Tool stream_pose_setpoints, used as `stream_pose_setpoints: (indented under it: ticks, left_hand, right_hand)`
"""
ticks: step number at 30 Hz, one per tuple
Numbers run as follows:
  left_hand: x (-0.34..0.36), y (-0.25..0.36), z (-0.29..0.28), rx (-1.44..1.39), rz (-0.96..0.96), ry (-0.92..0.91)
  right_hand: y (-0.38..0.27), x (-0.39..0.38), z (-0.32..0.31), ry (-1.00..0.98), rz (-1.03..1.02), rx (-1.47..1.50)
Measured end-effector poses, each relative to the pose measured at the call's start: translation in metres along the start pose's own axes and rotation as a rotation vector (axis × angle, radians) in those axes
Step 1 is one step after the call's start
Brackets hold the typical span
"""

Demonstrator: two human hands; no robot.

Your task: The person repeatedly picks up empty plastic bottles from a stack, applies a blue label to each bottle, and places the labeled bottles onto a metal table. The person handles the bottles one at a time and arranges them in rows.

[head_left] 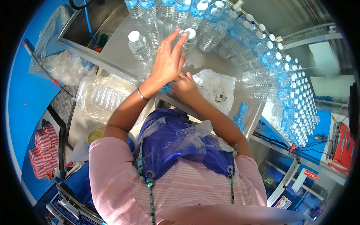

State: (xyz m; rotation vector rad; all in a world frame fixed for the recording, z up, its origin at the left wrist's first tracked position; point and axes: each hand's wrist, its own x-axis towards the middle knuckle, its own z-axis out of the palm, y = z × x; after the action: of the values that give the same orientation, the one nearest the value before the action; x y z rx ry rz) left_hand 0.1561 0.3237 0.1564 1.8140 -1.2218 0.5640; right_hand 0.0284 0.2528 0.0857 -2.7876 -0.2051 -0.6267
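Observation:
My left hand [168,60] is raised over the metal table with its fingers stretched apart. Its fingertips are beside the white cap of a clear bottle [190,42]; whether they touch it I cannot tell. Another capped bottle without a label [139,49] stands to the left. Under my left wrist, my right hand [185,88] is closed at the table's near edge on a blue bottle label [166,88], partly hidden by my left arm. A white plastic sheet [221,84] with dark scraps on it lies right of my right hand. More blue labels [240,116] lie at the table's right corner.
Labelled bottles [197,9] stand in rows at the back and along the right, where a large group [296,101] continues beyond the table. A sink [101,26] is at the back left. Wrapped clear bottles [105,98] lie in a plastic bag below the table's left edge.

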Motion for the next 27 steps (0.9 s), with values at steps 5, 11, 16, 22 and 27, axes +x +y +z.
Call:
stream_pose_setpoints:
  ticks: [5,11,16,22,27]
  left_hand:
    - [-0.050,-0.036,-0.044,-0.353,-0.402,-0.379]
    - [-0.076,-0.038,-0.049,-1.284,-0.943,-0.364]
    - [-0.052,-0.017,-0.018,-1.273,-1.051,-0.337]
    - [-0.022,-0.004,-0.010,-0.940,-0.929,-0.298]
    - [0.006,-0.008,-0.022,-0.607,-0.496,-0.088]
  right_hand:
    - [0.008,0.001,0.006,-0.108,-0.031,0.017]
    - [0.014,0.015,-0.034,-0.215,0.817,1.143]
    - [0.017,0.023,-0.055,0.014,0.901,1.283]
    - [0.023,0.032,-0.065,0.157,0.780,0.974]
    - [0.039,0.062,-0.127,0.237,0.707,0.495]
